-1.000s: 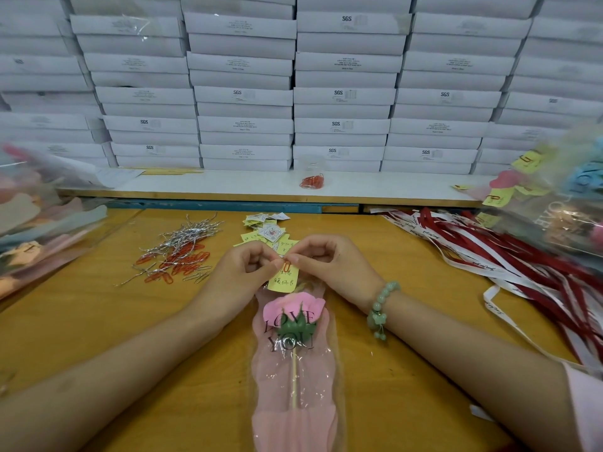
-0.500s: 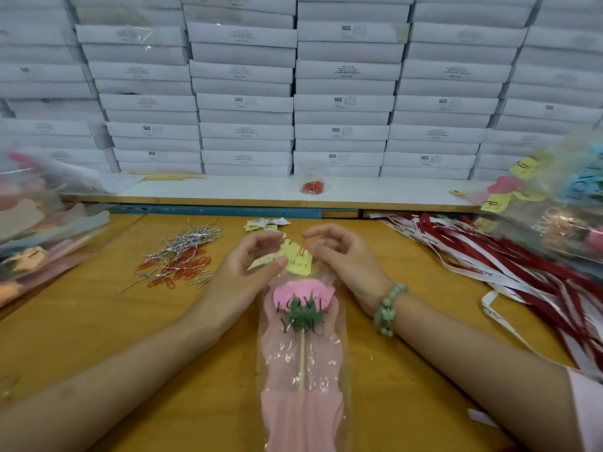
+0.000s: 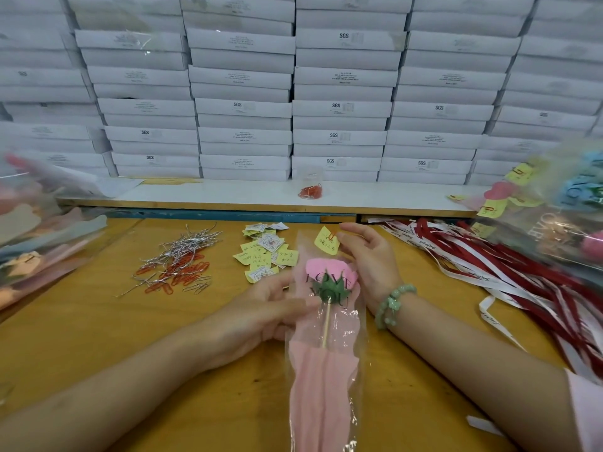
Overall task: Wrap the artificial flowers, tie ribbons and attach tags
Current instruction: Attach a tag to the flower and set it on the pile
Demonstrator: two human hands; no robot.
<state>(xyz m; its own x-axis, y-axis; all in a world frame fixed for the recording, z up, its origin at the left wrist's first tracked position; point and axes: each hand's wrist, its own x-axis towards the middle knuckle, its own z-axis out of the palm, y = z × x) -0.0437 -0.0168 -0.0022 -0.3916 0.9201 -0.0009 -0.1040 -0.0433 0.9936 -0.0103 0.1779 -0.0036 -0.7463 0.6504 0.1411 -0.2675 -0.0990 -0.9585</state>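
A pink artificial flower (image 3: 329,275) on a wooden stick lies in a clear "LOVE YOU" sleeve (image 3: 326,380) with pink paper at its base, on the wooden table (image 3: 98,337). A yellow tag (image 3: 326,244) is fastened to the sleeve's top by a red paper clip. My left hand (image 3: 267,311) grips the sleeve from the left at stem height, thumb on the front and fingers behind. My right hand (image 3: 372,259) sits at the sleeve's upper right with loosely curved fingers. Its thumb tip touches the tag's right edge.
Loose yellow and white tags (image 3: 266,252) lie just beyond the flower, with orange clips and silver wire ties (image 3: 179,262) to their left. Red and white ribbons (image 3: 489,259) spread on the right under bagged flowers (image 3: 554,220). Sleeves (image 3: 39,236) pile at left. White boxes (image 3: 339,106) wall the back.
Both hands were pinching the tag at the sleeve's top. My left hand has dropped to grip the sleeve by the stem, and my right hand's fingers have loosened beside the tag.
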